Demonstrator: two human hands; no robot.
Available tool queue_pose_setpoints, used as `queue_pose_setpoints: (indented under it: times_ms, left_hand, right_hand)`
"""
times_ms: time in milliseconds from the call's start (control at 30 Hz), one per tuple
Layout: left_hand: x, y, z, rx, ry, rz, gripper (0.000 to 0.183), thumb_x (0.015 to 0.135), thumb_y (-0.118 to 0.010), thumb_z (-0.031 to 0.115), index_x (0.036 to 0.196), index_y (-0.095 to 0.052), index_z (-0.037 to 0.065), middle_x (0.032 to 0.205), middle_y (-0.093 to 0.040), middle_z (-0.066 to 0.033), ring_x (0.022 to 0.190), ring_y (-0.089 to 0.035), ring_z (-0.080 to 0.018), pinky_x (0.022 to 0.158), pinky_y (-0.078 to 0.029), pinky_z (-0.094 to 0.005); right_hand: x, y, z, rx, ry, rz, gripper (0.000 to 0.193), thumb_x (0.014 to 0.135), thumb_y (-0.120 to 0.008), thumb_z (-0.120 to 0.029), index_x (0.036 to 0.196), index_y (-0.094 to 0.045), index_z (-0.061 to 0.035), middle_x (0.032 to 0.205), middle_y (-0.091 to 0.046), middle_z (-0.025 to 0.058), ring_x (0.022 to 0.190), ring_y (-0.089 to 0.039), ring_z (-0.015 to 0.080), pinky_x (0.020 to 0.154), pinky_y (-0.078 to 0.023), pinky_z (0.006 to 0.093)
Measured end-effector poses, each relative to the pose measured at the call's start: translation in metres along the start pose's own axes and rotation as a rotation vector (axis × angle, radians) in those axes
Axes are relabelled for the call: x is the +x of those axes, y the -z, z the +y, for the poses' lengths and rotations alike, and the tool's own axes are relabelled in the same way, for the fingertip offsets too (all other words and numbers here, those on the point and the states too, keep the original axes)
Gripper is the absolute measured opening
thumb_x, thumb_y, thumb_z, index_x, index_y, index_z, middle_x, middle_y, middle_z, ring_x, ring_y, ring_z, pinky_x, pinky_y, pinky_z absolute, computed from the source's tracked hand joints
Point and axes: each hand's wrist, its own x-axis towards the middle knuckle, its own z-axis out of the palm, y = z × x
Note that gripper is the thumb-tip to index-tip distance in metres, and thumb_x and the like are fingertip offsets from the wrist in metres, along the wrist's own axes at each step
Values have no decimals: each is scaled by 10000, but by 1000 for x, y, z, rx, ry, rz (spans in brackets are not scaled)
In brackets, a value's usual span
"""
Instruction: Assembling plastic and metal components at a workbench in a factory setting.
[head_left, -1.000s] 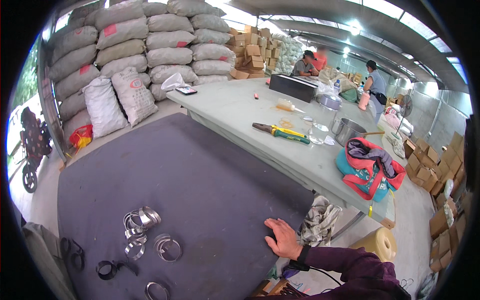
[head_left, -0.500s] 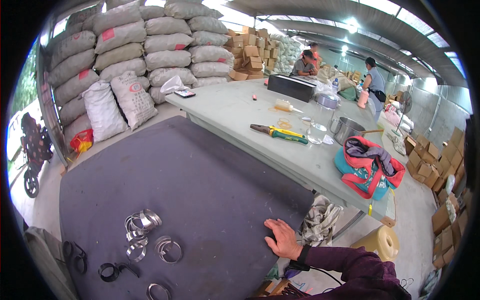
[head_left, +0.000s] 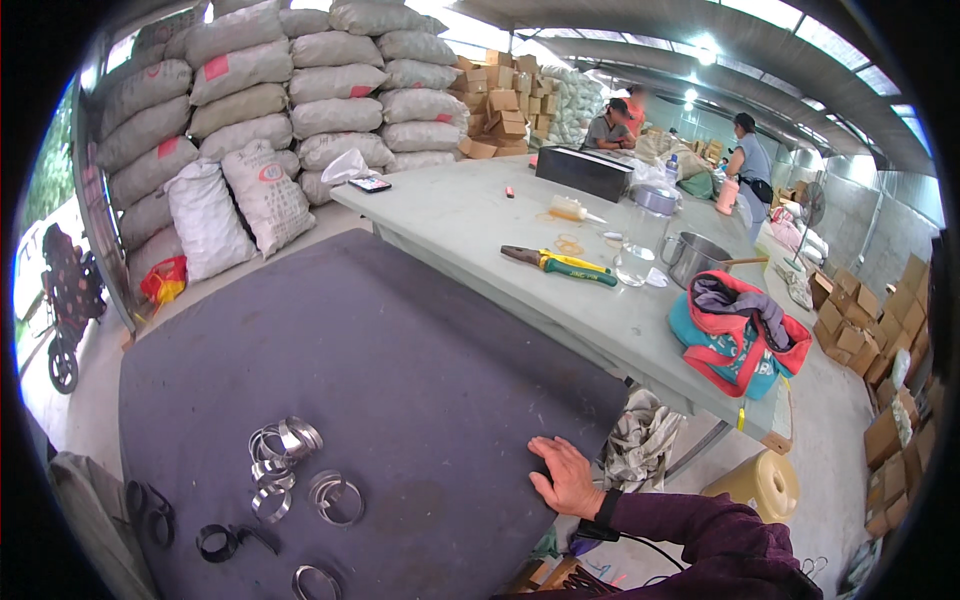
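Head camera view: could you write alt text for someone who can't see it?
A right hand rests on a dark work surface, with metal rings lying to its left. Beyond, pliers lie on a pale table.

Rings (head_left: 271, 466) lie left on the near table (head_left: 370, 350), pliers (head_left: 560, 266) behind and right on the far table (head_left: 440, 205).
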Motion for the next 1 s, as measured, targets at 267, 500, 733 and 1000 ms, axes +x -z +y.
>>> queue_pose_setpoints:
  times_ms: [267, 500, 733, 1000]
  left_hand:
    - [-1, -1, -4, -14, 5, -14, 431, 945, -567, 267, 674, -378, -10, 624, -329, -187, 572, -355, -356, 547, -317, -462]
    - [-3, -2, -7, -7, -5, -10, 435, 947, -564, 277, 679, -382, -12, 626, -338, -187, 572, -357, -357, 548, -319, -464]
    - [-2, -2, -7, -1, 7, -14, 450, 952, -553, 307, 680, -387, -10, 633, -346, -188, 580, -370, -363, 550, -324, -467]
    - [-1, -1, -2, 16, 4, -11, 435, 951, -544, 305, 690, -400, -12, 641, -364, -202, 592, -391, -393, 563, -331, -482]
  right_hand:
    - [0, -1, 0, -19, 5, 0, 516, 831, -610, -204, 1275, -454, 9, 1202, -572, 180, 1169, -519, 342, 1045, -355, 472]
    - [0, 0, 0, -12, 7, 3, 517, 832, -608, -202, 1277, -454, 11, 1208, -568, 186, 1171, -518, 343, 1048, -353, 472]
    - [-1, -1, 0, -9, -18, 1, 515, 833, -606, -210, 1275, -467, 13, 1208, -568, 193, 1166, -521, 345, 1051, -352, 468]
    - [-1, -1, 0, -15, -35, -5, 522, 836, -599, -228, 1280, -463, 10, 1208, -570, 190, 1167, -522, 336, 1060, -344, 464]
